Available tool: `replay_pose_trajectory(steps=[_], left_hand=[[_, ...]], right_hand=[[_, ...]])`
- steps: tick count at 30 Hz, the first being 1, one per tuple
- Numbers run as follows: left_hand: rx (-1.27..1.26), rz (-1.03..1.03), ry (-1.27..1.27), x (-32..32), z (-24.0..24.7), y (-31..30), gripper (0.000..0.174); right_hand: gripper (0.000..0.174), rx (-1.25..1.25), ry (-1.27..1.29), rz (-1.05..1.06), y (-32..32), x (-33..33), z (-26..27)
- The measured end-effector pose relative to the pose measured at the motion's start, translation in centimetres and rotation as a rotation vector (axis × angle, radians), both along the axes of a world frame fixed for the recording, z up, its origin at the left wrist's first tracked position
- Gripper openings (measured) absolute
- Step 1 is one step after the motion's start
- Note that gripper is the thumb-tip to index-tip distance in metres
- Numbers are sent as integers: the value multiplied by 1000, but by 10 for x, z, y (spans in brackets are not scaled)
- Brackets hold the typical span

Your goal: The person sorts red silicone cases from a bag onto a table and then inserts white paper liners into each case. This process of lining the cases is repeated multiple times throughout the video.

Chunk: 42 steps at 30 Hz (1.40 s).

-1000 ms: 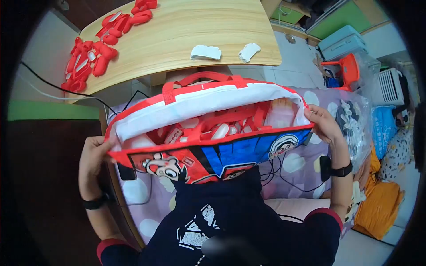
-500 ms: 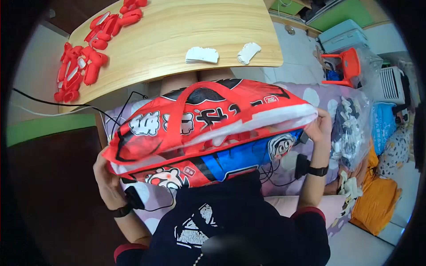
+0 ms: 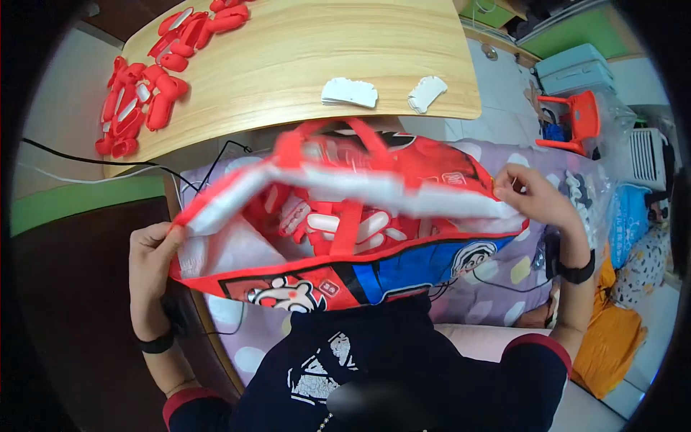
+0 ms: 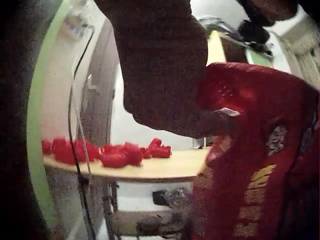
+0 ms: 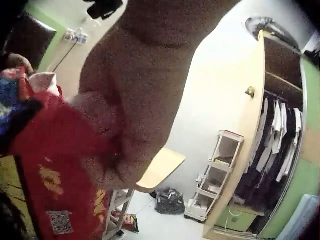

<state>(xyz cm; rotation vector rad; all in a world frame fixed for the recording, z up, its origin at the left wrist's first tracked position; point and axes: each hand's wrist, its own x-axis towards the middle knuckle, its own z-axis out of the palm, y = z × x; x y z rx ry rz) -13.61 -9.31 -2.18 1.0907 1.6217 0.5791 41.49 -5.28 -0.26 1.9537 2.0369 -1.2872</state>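
Observation:
A large red shopping bag (image 3: 425, 263) with cartoon prints is held up by both hands in front of the person's lap. At its left end my left hand (image 3: 150, 263) pinches the rim between thumb and fingers. My right hand (image 3: 533, 194) pinches the rim at the right end. The mouth gapes between them, showing the white lining and several red-and-white pieces (image 3: 324, 222) inside. A red carry strap (image 3: 348, 227) hangs across the opening; the far rim is blurred. In the wrist views the bag's red end panels (image 4: 255, 150) (image 5: 60, 170) hang below the hands.
Beyond the bag stands a wooden table (image 3: 288, 43) with red soft-looking pieces (image 3: 160, 101) at its left. Two stacks of white cards (image 3: 349, 92) (image 3: 427, 93) lie near its front edge. A spotted bedsheet (image 3: 497, 288) is under the bag; a red stool (image 3: 576, 119) stands at right.
The bag's mouth has gone from wide to nearly closed and back to wide, its far rim swinging away from the person. Both hands have moved further apart over the last half second.

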Motion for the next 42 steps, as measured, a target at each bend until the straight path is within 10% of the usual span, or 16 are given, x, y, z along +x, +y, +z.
replay_pose_trajectory(steps=[3, 7, 10, 13, 17, 20, 21, 24, 26, 34, 38, 42], left_hand=[[-17, 400, -542, 11, -32, -3, 41], [-94, 809, -1076, 20, -60, 3, 34], [-104, 721, -1198, 6, -108, 10, 32], [-118, 454, -824, -2, -115, 16, 31], [570, 275, 275, 32, -42, 20, 28], [1015, -158, 690, 40, 8, -3, 43], [997, -647, 585, 54, 26, 1, 53], [782, -940, 786, 91, 25, 9, 44], [734, -944, 724, 76, 16, 8, 36], [1354, -383, 789, 47, -56, -47, 11], [1469, -61, 946, 75, -68, -40, 29], [1602, -270, 923, 71, -54, -41, 18]], right_hand=[[36, 69, -173, -73, -12, -4, -6], [50, -247, 399, -735, -7, 14, -31], [41, -444, 1034, -972, -8, 57, -93], [31, -303, 866, -960, -12, 55, -114], [22, 890, -160, -179, -21, 2, -38], [41, 680, -70, 290, -39, -9, 8], [41, 660, -125, 357, -41, -20, 10], [42, 481, -254, 527, -40, -39, 12], [38, 212, -304, 563, -38, -28, 16], [19, 1336, -468, 343, -118, -20, -55], [17, 1650, -755, 159, -106, -13, -89], [19, 1323, -466, 241, -99, -17, -72]])
